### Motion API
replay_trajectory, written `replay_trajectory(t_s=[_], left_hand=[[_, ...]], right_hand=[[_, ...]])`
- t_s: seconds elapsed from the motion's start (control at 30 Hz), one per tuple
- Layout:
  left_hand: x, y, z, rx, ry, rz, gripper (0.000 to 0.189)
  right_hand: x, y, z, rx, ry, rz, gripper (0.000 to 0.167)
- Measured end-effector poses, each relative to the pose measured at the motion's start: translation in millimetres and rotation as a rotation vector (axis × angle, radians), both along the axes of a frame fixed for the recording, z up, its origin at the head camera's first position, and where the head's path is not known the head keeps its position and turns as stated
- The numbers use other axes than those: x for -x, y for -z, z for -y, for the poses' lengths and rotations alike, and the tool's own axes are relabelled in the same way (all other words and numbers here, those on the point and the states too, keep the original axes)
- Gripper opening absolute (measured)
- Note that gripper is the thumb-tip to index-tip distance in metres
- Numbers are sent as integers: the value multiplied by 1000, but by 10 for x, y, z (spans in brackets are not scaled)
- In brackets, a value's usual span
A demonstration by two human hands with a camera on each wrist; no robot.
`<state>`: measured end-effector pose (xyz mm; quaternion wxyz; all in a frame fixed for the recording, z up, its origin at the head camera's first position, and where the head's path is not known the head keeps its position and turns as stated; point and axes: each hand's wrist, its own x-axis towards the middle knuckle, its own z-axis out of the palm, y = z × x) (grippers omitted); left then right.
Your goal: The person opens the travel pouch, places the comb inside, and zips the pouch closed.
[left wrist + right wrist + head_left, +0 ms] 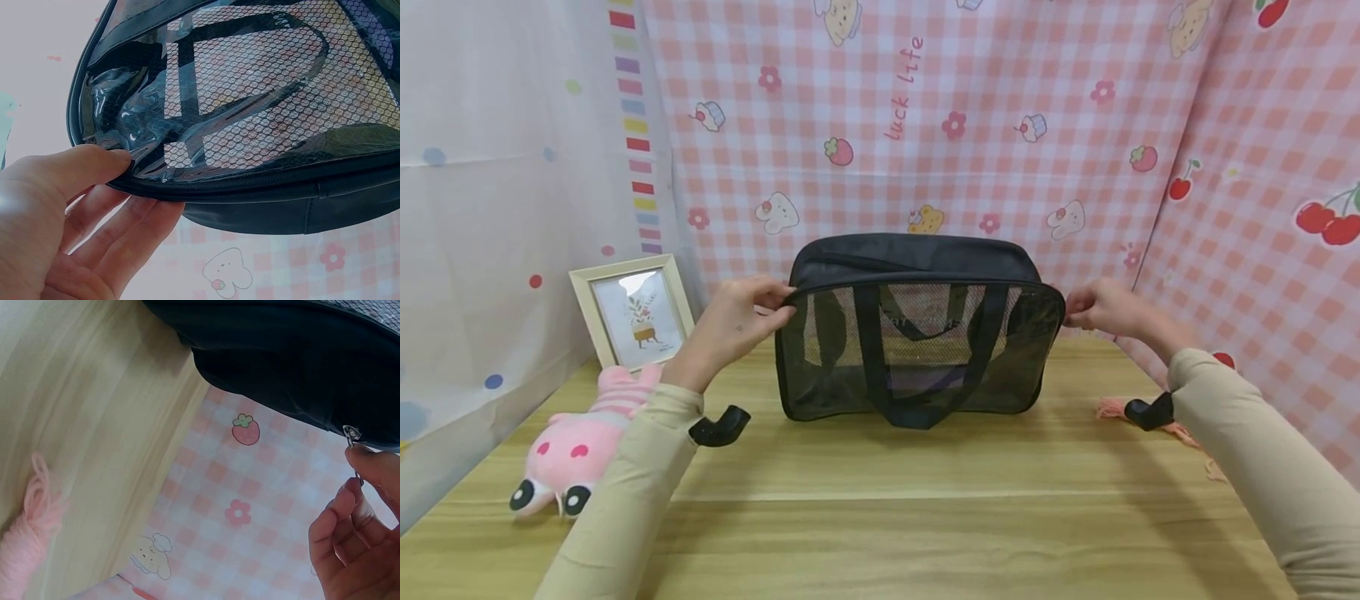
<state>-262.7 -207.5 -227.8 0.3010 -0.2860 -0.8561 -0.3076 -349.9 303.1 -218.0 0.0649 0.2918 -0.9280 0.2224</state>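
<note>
A black bag (917, 333) with a see-through mesh-patterned front and dark strap handles (874, 358) stands upright on the table. My left hand (741, 321) pinches the bag's upper left corner, thumb on the clear front and fingers behind the piped edge, as the left wrist view shows. At the opposite upper corner is my right hand (1105, 308). In the right wrist view its thumb and fingertips pinch a small metal zipper pull (353, 456) on the bag's dark side. Along the top, a dark gap (872, 264) shows between front and back panels.
A pink plush toy (576, 442) lies at the left, partly behind my left sleeve. Behind it leans a framed picture (638, 312). Pink yarn (28, 531) lies on the wooden table (880, 525) near my right forearm. Patterned cloth hangs behind and at both sides.
</note>
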Motion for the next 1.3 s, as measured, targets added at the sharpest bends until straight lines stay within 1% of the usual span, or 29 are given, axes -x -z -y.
replay_trajectory(t_s=[0.17, 0.27, 0.5, 0.63, 0.7, 0.8, 0.93, 1.03, 1.17, 1.3], left_hand=[[5, 2, -1, 10, -6, -14, 18], [4, 3, 4, 8, -7, -15, 18], [0, 0, -2, 7, 7, -17, 17], [-3, 3, -6, 7, 6, -11, 18], [-4, 2, -4, 6, 2, -10, 18], [-4, 4, 2, 1, -5, -10, 18], [8, 2, -7, -6, 4, -13, 17], [12, 9, -9, -12, 11, -13, 16], [11, 17, -5, -14, 7, -22, 16], [10, 14, -14, -9, 7, -40, 16]], right_hand=[[10, 58, -1, 32, 2, 12, 8], [2, 80, 8, 40, 13, 5, 7], [-10, 156, 17, 91, 12, 46, 6], [-2, 191, 10, 106, 14, 38, 7], [-5, 207, 20, 125, 1, 31, 7], [-46, 223, 72, 178, -29, 30, 8], [-155, 234, 158, 248, -38, 13, 10], [-158, 312, 158, 283, -17, -18, 10], [-60, 496, 82, 346, 15, -48, 7], [-19, 637, 21, 409, 34, -68, 9]])
